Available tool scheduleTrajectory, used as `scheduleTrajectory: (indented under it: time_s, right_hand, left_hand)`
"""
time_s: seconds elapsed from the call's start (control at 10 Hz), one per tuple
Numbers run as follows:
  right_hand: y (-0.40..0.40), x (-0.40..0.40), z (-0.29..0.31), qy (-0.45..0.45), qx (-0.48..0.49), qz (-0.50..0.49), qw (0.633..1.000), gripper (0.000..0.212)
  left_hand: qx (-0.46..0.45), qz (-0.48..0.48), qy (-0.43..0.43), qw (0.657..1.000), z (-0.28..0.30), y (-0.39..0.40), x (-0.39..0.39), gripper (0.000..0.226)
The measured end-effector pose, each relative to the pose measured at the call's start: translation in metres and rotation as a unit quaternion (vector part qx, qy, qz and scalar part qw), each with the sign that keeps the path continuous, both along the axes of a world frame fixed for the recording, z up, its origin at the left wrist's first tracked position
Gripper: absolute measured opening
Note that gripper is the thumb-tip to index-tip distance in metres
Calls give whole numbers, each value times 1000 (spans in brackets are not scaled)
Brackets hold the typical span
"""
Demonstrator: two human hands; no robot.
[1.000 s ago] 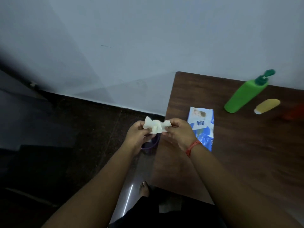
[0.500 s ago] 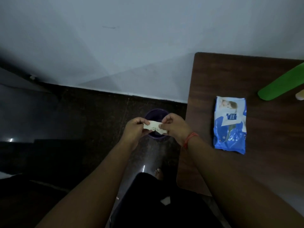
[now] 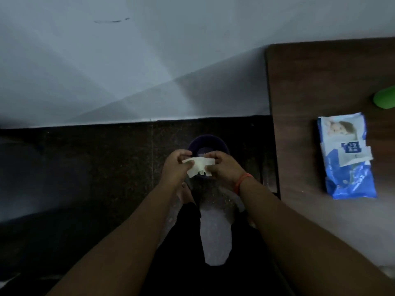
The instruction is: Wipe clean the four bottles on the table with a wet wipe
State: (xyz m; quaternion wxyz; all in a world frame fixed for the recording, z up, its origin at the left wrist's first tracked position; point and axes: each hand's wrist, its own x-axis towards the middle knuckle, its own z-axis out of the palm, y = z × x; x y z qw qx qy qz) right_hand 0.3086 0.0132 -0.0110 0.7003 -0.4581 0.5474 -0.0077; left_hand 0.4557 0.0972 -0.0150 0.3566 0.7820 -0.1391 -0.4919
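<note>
A crumpled white wet wipe (image 3: 198, 166) is held between both hands, off the table and over a dark purple bin (image 3: 208, 145) on the floor. My left hand (image 3: 175, 167) pinches its left end and my right hand (image 3: 224, 168), with a red thread at the wrist, pinches its right end. On the brown table (image 3: 320, 82) at the right lies the blue wet-wipe pack (image 3: 348, 159). Only the base of a green bottle (image 3: 384, 100) shows at the right edge. The other bottles are out of view.
A white wall meets the dark speckled floor (image 3: 96, 167) to the left of the table. My legs in dark clothing and a bare foot (image 3: 186, 193) are below the hands. The table's left edge runs close beside my right wrist.
The view has swung left and down, so the table and bottles slid right, out of frame. Both hands moved off the table edge with the wipe to above the purple bin.
</note>
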Motion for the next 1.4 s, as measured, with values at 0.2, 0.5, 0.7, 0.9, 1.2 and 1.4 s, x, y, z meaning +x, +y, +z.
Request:
scheduleTrajectory:
  time_s: [0.2, 0.5, 0.7, 0.9, 1.2, 1.4]
  right_hand:
    - [-7, 39, -58, 86, -43, -82, 992, 34]
    - [-27, 55, -230, 155, 9, -144, 977, 20]
    - [-36, 47, -349, 149, 49, -130, 979, 33]
    - [-26, 49, -376, 182, 53, -45, 981, 48]
    - [-26, 64, -215, 226, -90, 183, 953, 55]
    - [-29, 54, -42, 282, -371, 337, 818, 72]
  left_hand:
    - [66, -79, -34, 994, -63, -21, 45, 15]
    - [138, -156, 5, 978, -245, -61, 43, 25]
    - [176, -132, 80, 972, -357, -83, 29, 38]
    - [191, -225, 78, 952, -383, -78, 23, 36]
    - [190, -449, -161, 859, -232, -53, 61, 73]
    - [127, -439, -350, 818, -56, -54, 80, 80]
